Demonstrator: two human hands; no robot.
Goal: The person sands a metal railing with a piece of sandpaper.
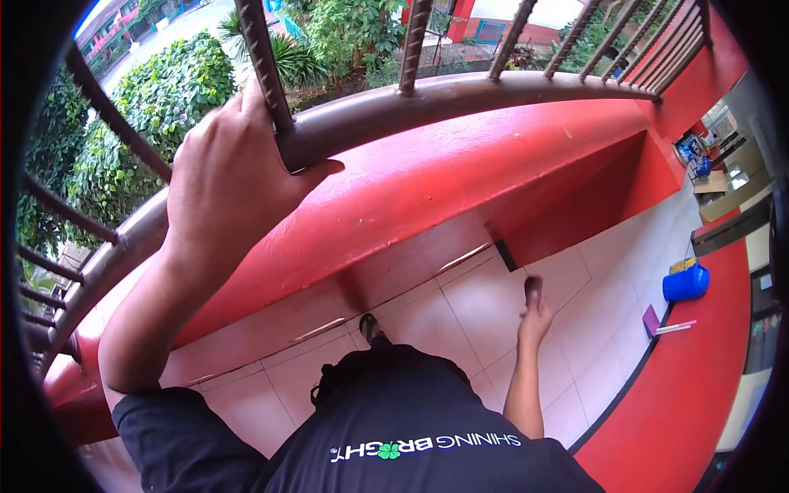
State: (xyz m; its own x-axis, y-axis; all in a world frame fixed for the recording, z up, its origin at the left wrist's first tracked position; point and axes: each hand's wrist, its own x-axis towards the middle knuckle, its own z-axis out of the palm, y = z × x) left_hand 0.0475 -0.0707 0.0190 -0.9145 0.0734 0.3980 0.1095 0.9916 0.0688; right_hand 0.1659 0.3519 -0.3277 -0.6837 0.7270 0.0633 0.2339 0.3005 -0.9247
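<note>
My left hand (226,168) is wrapped over a brown metal railing (386,111), its thumb on the near side and its fingertips hidden behind a ribbed upright bar (265,66). Lower down on the right, my right hand (536,319) is closed around a small dark brown object (533,289). Its kind is too small to make out. That hand is above the tiled floor (460,316), apart from the railing.
Below the railing runs a red painted ledge (411,197). A blue bucket (685,283) with something yellow stands at right, near a purple dustpan-like thing (651,320) with a pale handle. Leafy shrubs (152,123) grow beyond the bars. My foot (369,327) is on the floor.
</note>
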